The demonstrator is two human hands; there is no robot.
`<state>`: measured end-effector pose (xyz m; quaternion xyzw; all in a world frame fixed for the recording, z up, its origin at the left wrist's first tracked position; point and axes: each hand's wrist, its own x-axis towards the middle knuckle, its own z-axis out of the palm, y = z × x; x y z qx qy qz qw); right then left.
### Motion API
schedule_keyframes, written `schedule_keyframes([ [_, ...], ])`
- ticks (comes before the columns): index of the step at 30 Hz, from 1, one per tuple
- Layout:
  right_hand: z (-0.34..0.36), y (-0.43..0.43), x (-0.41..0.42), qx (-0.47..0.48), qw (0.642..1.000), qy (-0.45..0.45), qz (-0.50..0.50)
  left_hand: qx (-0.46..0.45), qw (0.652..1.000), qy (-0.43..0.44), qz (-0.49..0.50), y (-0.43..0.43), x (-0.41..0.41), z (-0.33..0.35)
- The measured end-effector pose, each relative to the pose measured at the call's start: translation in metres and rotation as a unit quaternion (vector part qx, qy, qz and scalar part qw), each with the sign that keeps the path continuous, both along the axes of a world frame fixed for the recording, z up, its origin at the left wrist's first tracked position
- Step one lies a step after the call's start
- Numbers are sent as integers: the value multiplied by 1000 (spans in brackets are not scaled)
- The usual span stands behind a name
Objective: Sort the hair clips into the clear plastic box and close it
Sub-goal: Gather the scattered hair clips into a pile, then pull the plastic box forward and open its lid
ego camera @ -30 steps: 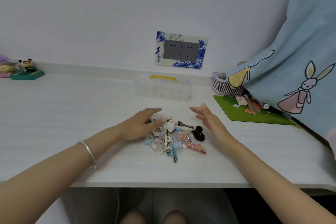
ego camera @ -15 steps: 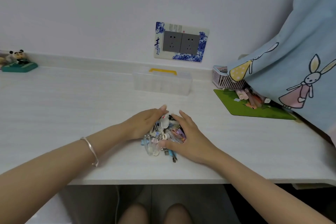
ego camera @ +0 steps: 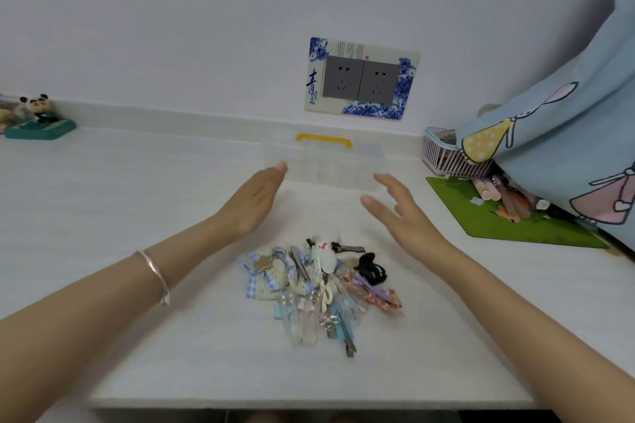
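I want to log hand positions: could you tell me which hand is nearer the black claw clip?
Right. The right hand hovers just above-right of the black claw clip; the left hand is farther off, up-left across the pile.

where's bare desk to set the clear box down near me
Widest bare stretch: the white desk between the panda figurine and the left hand. A smaller patch lies between the heap of hair clips and the green mat. Crowded: the right back corner, around the pink basket.
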<state>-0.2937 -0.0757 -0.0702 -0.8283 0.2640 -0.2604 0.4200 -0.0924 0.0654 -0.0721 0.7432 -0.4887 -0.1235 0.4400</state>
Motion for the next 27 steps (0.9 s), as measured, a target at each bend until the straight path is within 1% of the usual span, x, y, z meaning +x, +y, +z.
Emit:
schedule_keyframes([
  [2, 1, -24, 21, 39, 998, -30, -45, -25, 997, 48, 57, -19, 19, -3],
  [4, 3, -43, 42, 61, 995, -44, -69, -24, 985, 140, 98, -38, 33, -3],
  [6, 4, -58, 60, 70, 993, -47, -79, -7, 969, 222, 105, -53, 44, -2],
  [8, 3, -67, 75, 78, 992, -46, -87, -6, 960, 258, 104, -66, 51, -3],
  [10, 1, -72, 85, 81, 991, -50, -95, -22, 958, 268, 98, -75, 55, -3],
  [13, -2, -74, 87, 62, 991, -52, -102, -30, 958, 263, 107, -82, 57, -6],
  [20, -7, -44, 56, 19, 994, -44, -99, -18, 973, 185, 138, -47, 39, -8],
  [24, -11, -17, 28, -30, 995, -43, -87, -28, 979, 137, 148, -14, 23, -16],
  [27, -12, -7, 11, -80, 992, -36, -88, -19, 988, 95, 123, 5, 17, -20],
])
